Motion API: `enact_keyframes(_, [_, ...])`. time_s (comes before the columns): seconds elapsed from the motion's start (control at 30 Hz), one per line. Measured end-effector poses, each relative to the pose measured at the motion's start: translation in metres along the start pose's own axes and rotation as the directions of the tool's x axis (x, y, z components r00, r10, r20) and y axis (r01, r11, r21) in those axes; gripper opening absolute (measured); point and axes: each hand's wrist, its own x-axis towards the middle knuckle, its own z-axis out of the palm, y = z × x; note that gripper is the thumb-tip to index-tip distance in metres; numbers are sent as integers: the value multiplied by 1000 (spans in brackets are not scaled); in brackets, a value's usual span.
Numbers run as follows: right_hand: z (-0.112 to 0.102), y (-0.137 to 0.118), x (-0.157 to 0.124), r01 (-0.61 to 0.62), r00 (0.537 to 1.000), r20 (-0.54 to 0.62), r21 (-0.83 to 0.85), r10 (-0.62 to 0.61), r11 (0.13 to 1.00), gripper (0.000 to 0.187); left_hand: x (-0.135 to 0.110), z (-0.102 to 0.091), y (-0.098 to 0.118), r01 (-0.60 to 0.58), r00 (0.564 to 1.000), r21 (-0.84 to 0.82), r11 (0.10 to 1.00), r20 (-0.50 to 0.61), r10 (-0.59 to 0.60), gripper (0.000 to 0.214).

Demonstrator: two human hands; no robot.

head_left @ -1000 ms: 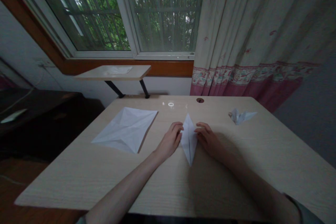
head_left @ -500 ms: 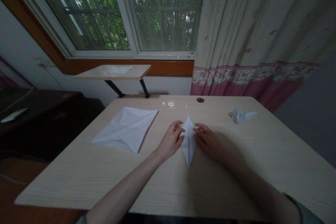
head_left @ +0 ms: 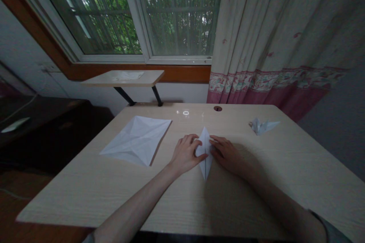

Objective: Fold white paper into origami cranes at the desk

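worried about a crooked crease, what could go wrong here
The left hand covers the left flap of the narrow folded paper, so its edge may miss the centre line unseen. The right hand touches only the right edge; the pointed near tip lies free and could swing on the table.

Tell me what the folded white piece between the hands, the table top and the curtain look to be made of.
Folded white piece: thin matte paper, by its sharp creases and flat layers. Table top: pale wood-grain surface, probably laminate or veneer; it shows fine straight lines and a faint sheen. Curtain: matte cloth, hanging in soft folds, with a patterned pink border.
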Motion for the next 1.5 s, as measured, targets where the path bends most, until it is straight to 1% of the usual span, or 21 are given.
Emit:
enact_keyframes(0.13, [1, 2, -1, 2, 1000, 1, -4, -2, 1000, 39, -1, 0, 3, 6, 1000, 15, 1000, 24, -6, 59])
enact_keyframes(0.23, [2, 3, -1, 15, 1000, 3, -8, -15, 1000, 38, 0, 1, 4, 7, 999, 3, 1000, 32, -7, 65])
enact_keyframes(0.33, [3, 3, 0, 20, 1000, -21, -34, -20, 999, 36, 0, 1, 3, 14, 999, -12, 1000, 37, -13, 62])
enact_keyframes(0.47, [-1, 0, 2, 7, 1000, -25, -65, -9, 998, 33, 0, 1, 1, 21, 999, -14, 1000, 28, -21, 54])
enact_keyframes(0.7, [-11, -4, 2, -13, 999, -31, -100, 10, 995, 31, 0, 3, -3, -38, 999, 3, 999, -24, 38, 40])
enact_keyframes(0.93, [-11, -5, 3, 11, 999, -36, -102, -15, 995, 28, 1, 3, -4, -5, 996, 80, 997, -93, 12, 25])
enact_keyframes(1.1, [-10, -7, 3, 40, 998, -52, -128, -47, 991, 28, 0, 4, -8, -9, 993, 148, 989, -119, 27, 25])
enact_keyframes(1.17, [-11, -9, 4, 65, 996, -54, -115, -72, 991, 28, 0, 6, -10, -23, 992, 164, 986, -116, 42, 26])
enact_keyframes(1.23, [-13, -11, 4, 84, 994, -59, -96, -90, 992, 28, 0, 7, -13, -46, 994, 164, 985, -89, 62, 27])
enact_keyframes(1.37, [-16, -15, 5, 100, 990, -88, -68, -106, 993, 27, 1, 10, -17, -91, 995, 130, 987, -17, 94, 31])
enact_keyframes(1.5, [-16, -15, 5, 107, 984, -136, -55, -114, 993, 27, 1, 11, -20, -127, 992, 81, 989, 0, 127, 34])
